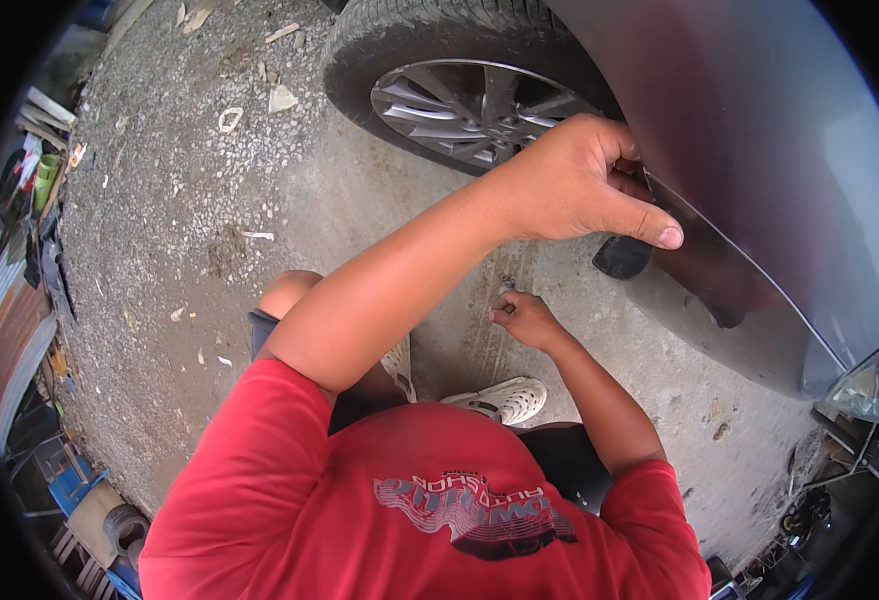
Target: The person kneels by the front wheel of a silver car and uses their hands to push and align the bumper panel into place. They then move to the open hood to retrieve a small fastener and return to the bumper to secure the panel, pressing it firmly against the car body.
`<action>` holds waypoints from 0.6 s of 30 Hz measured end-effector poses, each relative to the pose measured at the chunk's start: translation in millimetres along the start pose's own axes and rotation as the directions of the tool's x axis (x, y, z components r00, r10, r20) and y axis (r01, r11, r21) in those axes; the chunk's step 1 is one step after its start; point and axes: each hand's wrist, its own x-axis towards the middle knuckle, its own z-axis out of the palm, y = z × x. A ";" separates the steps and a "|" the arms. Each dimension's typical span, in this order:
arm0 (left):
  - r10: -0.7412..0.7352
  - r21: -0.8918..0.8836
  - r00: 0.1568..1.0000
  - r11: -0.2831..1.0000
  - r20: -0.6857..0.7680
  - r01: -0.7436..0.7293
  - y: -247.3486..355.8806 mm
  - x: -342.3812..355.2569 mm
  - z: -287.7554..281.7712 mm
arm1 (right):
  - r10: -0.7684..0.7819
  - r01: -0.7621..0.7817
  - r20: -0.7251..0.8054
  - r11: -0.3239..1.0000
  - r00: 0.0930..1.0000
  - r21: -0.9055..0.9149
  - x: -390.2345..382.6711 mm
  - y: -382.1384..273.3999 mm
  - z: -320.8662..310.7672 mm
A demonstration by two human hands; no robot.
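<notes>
My left hand (599, 190) reaches across to the wheel arch of a dark grey car. Its fingers curl around the arch edge of the bumper (729, 265), where a seam meets the fender (759, 130). The thumb lies over the bumper's outer side, and some fingertips are hidden behind the edge. Lower down, over the concrete, my right hand (527, 320) is closed in a pinch. A small dark grey bit (507, 284) shows just beyond its fingertips; whether the fingers hold it or it lies on the ground, I cannot tell.
The front wheel (479, 105) stands beyond my left forearm. A dark flap (622, 257) hangs under the bumper, and a headlight (874, 385) sits at the far right. My clogs (504, 400) are on the concrete. Gravel (179, 210) and piled scrap (44, 190) lie to the left.
</notes>
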 end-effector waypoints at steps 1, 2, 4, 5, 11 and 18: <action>-0.013 -0.021 1.000 1.000 -0.006 0.013 -3.7 -4.3 -4.6 | 0.028 -0.028 -0.005 0.983 1.000 -0.180 -4.9 25.9 13.3; -0.029 -0.043 1.000 0.999 -0.007 0.029 -7.7 -8.6 -9.8 | 0.051 -0.053 -0.015 0.935 0.999 -0.351 -10.1 47.0 23.6; -0.119 -0.017 0.993 0.993 -0.025 0.118 -13.7 -16.3 -24.4 | 0.171 -0.182 -0.061 0.913 0.983 -0.366 -12.7 72.9 31.0; -0.180 0.061 0.982 0.981 -0.059 0.183 -17.4 -21.1 -32.5 | 0.231 -0.247 -0.088 0.896 0.969 -0.368 -14.4 83.1 34.3; -0.416 0.412 0.868 0.765 -0.271 0.495 -39.6 -54.9 -64.4 | 0.337 -0.388 -0.240 0.898 0.910 -0.208 28.3 108.5 31.3; -0.510 0.435 0.762 0.626 -0.400 0.647 -60.0 -109.8 -89.9 | 0.284 -0.372 -0.328 0.893 0.901 -0.251 77.8 62.4 37.6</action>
